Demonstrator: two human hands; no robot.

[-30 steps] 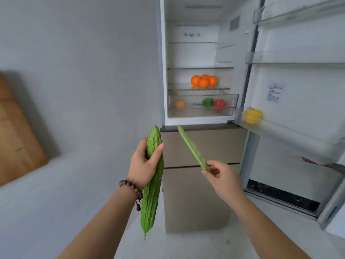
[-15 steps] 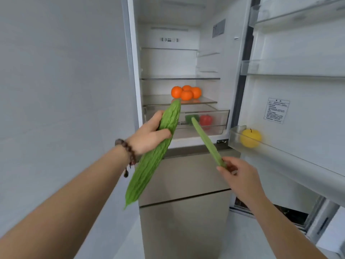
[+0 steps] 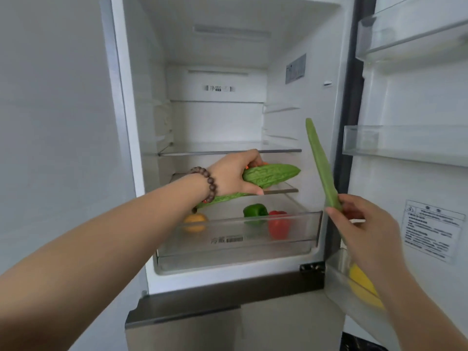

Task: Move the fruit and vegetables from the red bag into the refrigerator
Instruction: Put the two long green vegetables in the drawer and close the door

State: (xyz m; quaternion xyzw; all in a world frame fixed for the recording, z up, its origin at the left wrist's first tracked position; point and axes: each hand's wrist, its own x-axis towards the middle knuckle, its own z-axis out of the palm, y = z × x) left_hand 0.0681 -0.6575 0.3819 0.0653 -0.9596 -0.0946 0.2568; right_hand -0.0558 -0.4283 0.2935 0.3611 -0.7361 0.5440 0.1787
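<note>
The refrigerator stands open in front of me. My left hand reaches inside and grips a bumpy green bitter gourd, held nearly level just above the lower glass shelf. The hand hides most of the oranges behind it. My right hand is outside the compartment, by the door, holding a long slim green vegetable by its lower end so it points up. The red bag is out of view.
The clear drawer below holds a yellow-orange fruit, a green pepper and a red pepper. A yellow fruit lies in the lower door bin. Upper glass shelf and upper door bins are bare.
I have come closer to the refrigerator. My left hand has carried the bitter gourd in over the lower shelf and turned it level. My right hand has lifted the slim vegetable more upright.
</note>
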